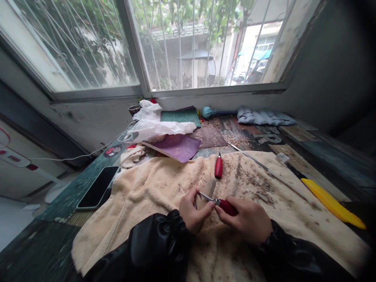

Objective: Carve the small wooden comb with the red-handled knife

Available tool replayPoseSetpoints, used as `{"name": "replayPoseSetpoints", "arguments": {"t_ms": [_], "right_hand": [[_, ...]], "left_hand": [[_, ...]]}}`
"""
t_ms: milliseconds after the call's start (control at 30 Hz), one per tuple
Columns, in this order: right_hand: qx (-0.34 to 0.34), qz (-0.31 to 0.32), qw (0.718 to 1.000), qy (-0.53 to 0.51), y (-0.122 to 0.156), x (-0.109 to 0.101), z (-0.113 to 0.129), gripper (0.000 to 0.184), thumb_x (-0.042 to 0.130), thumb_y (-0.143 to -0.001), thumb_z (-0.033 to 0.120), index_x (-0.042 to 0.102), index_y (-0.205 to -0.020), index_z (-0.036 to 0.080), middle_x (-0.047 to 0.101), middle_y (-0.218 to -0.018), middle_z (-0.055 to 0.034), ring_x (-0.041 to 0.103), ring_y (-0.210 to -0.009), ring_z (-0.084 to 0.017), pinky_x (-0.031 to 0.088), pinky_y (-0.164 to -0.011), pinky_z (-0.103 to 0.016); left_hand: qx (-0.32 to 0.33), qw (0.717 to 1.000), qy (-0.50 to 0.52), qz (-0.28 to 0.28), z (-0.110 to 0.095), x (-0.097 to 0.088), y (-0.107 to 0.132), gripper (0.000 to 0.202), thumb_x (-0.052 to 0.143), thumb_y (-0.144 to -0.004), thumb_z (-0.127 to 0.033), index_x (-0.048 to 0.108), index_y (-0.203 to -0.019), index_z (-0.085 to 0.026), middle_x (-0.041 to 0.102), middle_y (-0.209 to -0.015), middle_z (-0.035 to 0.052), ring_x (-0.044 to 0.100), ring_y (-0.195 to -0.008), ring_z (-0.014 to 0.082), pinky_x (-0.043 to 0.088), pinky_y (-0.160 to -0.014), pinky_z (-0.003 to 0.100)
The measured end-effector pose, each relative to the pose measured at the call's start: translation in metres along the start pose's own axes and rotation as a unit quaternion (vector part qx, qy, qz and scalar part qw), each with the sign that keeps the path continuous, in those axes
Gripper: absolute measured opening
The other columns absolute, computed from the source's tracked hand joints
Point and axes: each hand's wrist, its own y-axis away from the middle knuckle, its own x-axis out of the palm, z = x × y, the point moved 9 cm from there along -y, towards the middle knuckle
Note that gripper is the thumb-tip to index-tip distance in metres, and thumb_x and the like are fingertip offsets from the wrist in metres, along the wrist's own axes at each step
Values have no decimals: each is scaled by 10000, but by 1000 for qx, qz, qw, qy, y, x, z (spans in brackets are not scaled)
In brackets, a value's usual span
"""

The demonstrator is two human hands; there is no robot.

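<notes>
My left hand (193, 211) is closed around a pale piece of wood (209, 187) with cut marks near its far end. In my right hand (249, 219) is a carving tool (227, 206) with a red handle and a thin metal shaft. The shaft points left across the wood, and its tip is by my left fingers. My left thumb presses near the tool's metal collar. Just beyond the wood, a second red-handled carving knife (218, 166) lies on the beige cloth (152, 188), its short blade pointing away.
Wood shavings (258, 186) litter the cloth. To the right lies a saw with a yellow handle (331, 201). A phone (100, 187) rests at the left. Purple sheet (179, 147), white plastic bag (164, 127), green mat (180, 116) and grey-blue padded bundle (261, 116) sit toward the window.
</notes>
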Motion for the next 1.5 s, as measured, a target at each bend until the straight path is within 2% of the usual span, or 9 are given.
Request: {"name": "replayPoseSetpoints", "arguments": {"t_ms": [200, 467, 633, 1100, 1367, 1500], "right_hand": [[6, -26, 1000, 10, 0, -7, 3, 466, 408, -785, 585, 518, -537, 207, 553, -442, 22, 495, -402, -93, 229, -423, -234], [41, -60, 997, 20, 2, -15, 6, 507, 367, -786, 618, 524, -535, 206, 550, -447, 18, 490, -397, -98, 224, -441, -253], [39, -69, 997, 15, 3, -15, 7, 480, 394, -785, 599, 517, -536, 207, 540, -442, 27, 483, -388, -92, 231, -443, -250], [41, -96, 995, 7, 5, -19, 12, 477, 400, -793, 586, 512, -527, 205, 529, -431, 23, 460, -376, -91, 234, -435, -246], [60, -96, 994, -5, 5, -21, 10, 489, 372, -811, 581, 505, -536, 199, 524, -434, 17, 465, -377, -88, 246, -436, -236], [20, -87, 996, -14, 2, -17, 9, 457, 403, -810, 556, 507, -544, 200, 516, -413, 26, 464, -351, -84, 242, -406, -226]], "left_hand": [[11, 1000, -12, 6, -3, 0, 0, 277, 571, -690, -393, 407, -635, -177, 354, -553, -56, 348, -520, 87, 285, -503, 208], [22, 1000, -7, -2, -9, -4, 0, 259, 574, -685, -369, 415, -626, -173, 381, -547, -53, 370, -521, 86, 289, -503, 206], [18, 1000, 2, -11, -12, -6, 1, 272, 574, -683, -377, 402, -616, -177, 370, -546, -51, 355, -501, 82, 284, -492, 208], [15, 999, 22, -41, -13, -9, 4, 247, 576, -685, -366, 442, -622, -169, 377, -539, -50, 345, -494, 79, 291, -480, 203], [-5, 998, 38, -56, -10, -9, 4, 285, 591, -672, -423, 492, -638, -159, 407, -540, -46, 365, -507, 83, 325, -501, 199], [-15, 997, 48, -50, -4, -7, 3, 297, 594, -671, -438, 503, -655, -155, 419, -560, -41, 380, -530, 89, 340, -524, 201]]}}
